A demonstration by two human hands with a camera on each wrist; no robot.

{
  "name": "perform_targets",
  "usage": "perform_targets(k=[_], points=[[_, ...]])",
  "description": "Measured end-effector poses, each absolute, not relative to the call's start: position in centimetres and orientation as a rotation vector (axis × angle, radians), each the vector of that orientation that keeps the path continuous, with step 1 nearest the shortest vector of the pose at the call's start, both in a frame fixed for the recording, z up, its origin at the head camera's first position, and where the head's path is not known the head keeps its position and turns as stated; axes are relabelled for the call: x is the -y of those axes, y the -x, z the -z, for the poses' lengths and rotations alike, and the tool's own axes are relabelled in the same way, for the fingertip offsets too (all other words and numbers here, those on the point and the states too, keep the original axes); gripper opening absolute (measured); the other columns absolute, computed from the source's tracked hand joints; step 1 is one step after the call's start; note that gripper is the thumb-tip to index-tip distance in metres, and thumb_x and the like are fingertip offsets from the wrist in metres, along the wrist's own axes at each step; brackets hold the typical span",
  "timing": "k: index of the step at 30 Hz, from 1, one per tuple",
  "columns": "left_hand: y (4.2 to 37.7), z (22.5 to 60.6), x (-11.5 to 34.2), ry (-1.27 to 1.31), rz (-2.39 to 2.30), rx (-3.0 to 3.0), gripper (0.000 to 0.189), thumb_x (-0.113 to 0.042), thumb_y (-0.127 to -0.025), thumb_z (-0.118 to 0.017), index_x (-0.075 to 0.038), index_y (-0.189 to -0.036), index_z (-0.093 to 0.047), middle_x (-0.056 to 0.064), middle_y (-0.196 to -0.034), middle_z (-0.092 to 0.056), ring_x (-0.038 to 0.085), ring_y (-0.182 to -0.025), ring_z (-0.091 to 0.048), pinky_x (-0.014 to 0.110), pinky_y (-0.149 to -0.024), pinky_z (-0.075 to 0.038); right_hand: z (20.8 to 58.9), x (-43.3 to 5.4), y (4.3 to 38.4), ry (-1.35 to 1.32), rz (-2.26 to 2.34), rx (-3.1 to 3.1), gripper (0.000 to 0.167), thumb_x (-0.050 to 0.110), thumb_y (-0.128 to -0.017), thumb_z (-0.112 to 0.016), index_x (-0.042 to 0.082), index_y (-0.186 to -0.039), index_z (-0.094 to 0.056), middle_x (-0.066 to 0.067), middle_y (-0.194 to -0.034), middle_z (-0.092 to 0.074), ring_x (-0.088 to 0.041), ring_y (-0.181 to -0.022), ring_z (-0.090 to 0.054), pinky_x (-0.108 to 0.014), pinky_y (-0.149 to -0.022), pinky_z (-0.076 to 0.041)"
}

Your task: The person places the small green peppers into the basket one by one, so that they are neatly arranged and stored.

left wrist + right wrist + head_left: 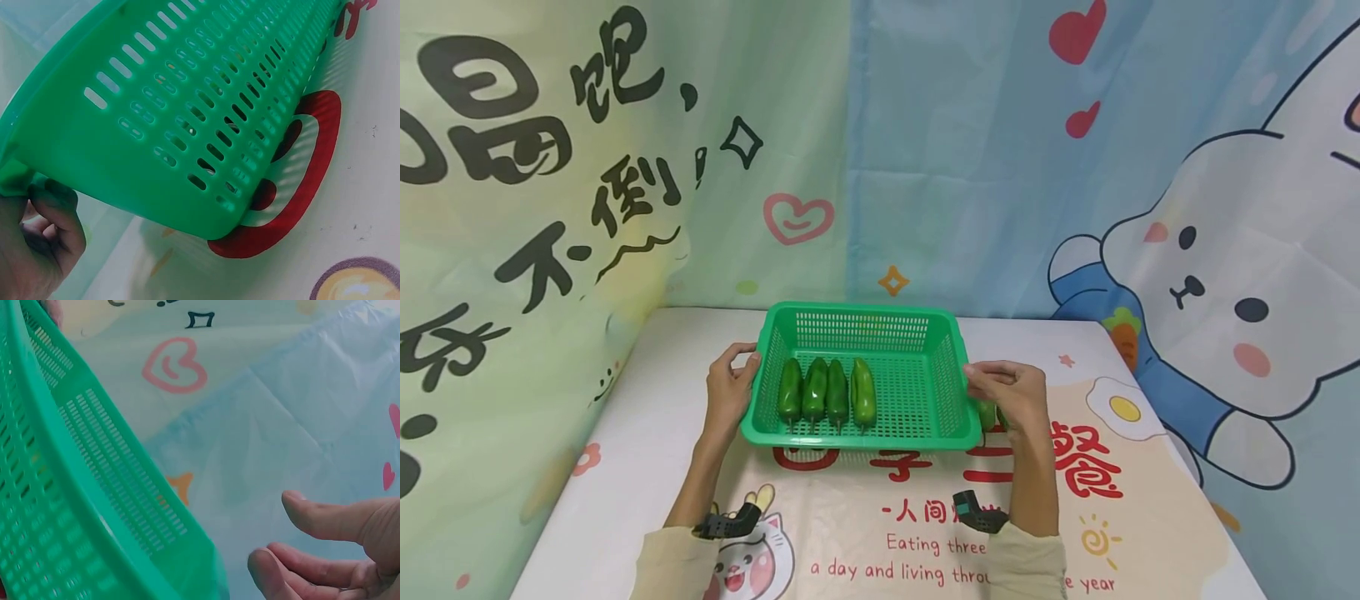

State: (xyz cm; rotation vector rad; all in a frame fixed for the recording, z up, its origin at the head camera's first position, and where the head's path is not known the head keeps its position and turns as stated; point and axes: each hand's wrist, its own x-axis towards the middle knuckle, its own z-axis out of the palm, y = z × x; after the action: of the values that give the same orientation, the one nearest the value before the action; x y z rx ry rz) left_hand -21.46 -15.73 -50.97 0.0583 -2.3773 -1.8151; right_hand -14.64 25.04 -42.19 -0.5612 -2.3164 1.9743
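Observation:
A green plastic basket (917, 392) with slotted walls stands in front of me. Several green peppers (814, 390) lie side by side on its floor, in the left and middle part. My left hand (730, 387) grips the basket's left rim, fingers curled at the edge in the left wrist view. By the right rim is my right hand (1011, 392); the right wrist view shows its thumb and fingers spread apart, with a gap between them and the basket. More green peppers (987, 414) lie outside the basket, partly hidden behind the right hand.
The table (647, 417) has a white cover with a printed beige mat (850, 533) bearing red lettering. A printed curtain (925, 167) hangs behind the table's back edge. Dark wrist devices (730, 521) sit on both forearms.

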Motion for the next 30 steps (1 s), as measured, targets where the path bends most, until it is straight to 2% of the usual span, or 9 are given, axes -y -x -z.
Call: perform_targets(k=[5,9,12,18,21,24,26,30], points=[[21.5,51.0,15.7,-0.061,1.806,2.380,0.036,-0.026,-0.116,-0.056,-0.002,-0.141,-0.066,0.031,-0.093,-0.080,0.002,-0.056,-0.069,0.021,-0.055,-0.056,42.7,-26.5,14.3,0.722,-1.919,2.288,0.049,0.026,-0.099,-0.083,-0.006,-0.134,-0.070,0.010,-0.088,-0.081,-0.006,-0.080,-0.081,-0.015,-0.080,-0.061],[21.6,51.0,15.7,-0.067,1.794,2.385,0.036,-0.026,-0.116,-0.056,-0.002,-0.140,-0.067,0.032,-0.094,-0.080,0.002,-0.056,-0.069,0.021,-0.055,-0.056,43.5,-27.5,14.0,0.774,-1.865,2.244,0.049,0.022,-0.100,-0.083,-0.010,-0.134,-0.069,0.008,-0.084,-0.080,-0.002,-0.071,-0.077,-0.015,-0.074,-0.062],[21.6,50.9,15.7,-0.065,1.794,2.386,0.036,-0.026,-0.115,-0.057,-0.002,-0.141,-0.067,0.032,-0.095,-0.080,0.002,-0.056,-0.069,0.021,-0.055,-0.056,44.4,-28.1,13.8,0.812,-1.748,2.249,0.044,0.021,-0.100,-0.082,-0.010,-0.130,-0.072,0.002,-0.085,-0.081,-0.005,-0.070,-0.077,-0.013,-0.071,-0.059],[21.7,50.9,15.7,-0.054,1.792,2.380,0.036,-0.026,-0.115,-0.057,-0.003,-0.140,-0.067,0.031,-0.093,-0.080,0.001,-0.056,-0.069,0.021,-0.055,-0.056,46.6,-28.9,13.8,0.886,-1.446,2.302,0.039,0.023,-0.102,-0.080,-0.006,-0.127,-0.075,-0.025,-0.112,-0.079,-0.022,-0.088,-0.079,-0.008,-0.066,-0.049],[21.7,51.0,15.8,-0.060,1.780,2.384,0.035,-0.026,-0.115,-0.057,-0.003,-0.140,-0.067,0.030,-0.091,-0.080,0.001,-0.055,-0.068,0.021,-0.054,-0.055,47.7,-29.1,13.9,0.911,-1.360,2.321,0.041,0.024,-0.103,-0.078,-0.007,-0.130,-0.074,-0.031,-0.122,-0.076,-0.034,-0.100,-0.077,-0.009,-0.065,-0.048],[21.7,51.1,15.8,-0.066,1.773,2.387,0.035,-0.025,-0.115,-0.057,-0.002,-0.140,-0.067,0.028,-0.089,-0.080,0.001,-0.055,-0.068,0.021,-0.054,-0.055,48.9,-29.1,14.0,0.906,-1.323,2.334,0.042,0.023,-0.104,-0.076,-0.008,-0.133,-0.072,-0.031,-0.126,-0.072,-0.042,-0.114,-0.070,-0.018,-0.075,-0.051],[21.6,51.1,15.8,-0.067,1.775,2.386,0.035,-0.025,-0.115,-0.057,-0.002,-0.139,-0.067,0.027,-0.087,-0.080,0.001,-0.055,-0.067,0.021,-0.054,-0.055,49.6,-29.1,14.1,0.883,-1.306,2.335,0.043,0.021,-0.104,-0.075,-0.009,-0.135,-0.070,-0.032,-0.128,-0.070,-0.045,-0.120,-0.066,-0.031,-0.085,-0.054],[21.5,51.2,15.7,-0.067,1.785,2.383,0.034,-0.025,-0.115,-0.057,-0.003,-0.139,-0.067,0.027,-0.087,-0.080,0.002,-0.055,-0.067,0.022,-0.054,-0.055,50.7,-29.0,14.2,0.818,-1.287,2.316,0.043,0.015,-0.103,-0.075,-0.012,-0.136,-0.068,-0.033,-0.131,-0.067,-0.049,-0.127,-0.058,-0.054,-0.102,-0.051]])
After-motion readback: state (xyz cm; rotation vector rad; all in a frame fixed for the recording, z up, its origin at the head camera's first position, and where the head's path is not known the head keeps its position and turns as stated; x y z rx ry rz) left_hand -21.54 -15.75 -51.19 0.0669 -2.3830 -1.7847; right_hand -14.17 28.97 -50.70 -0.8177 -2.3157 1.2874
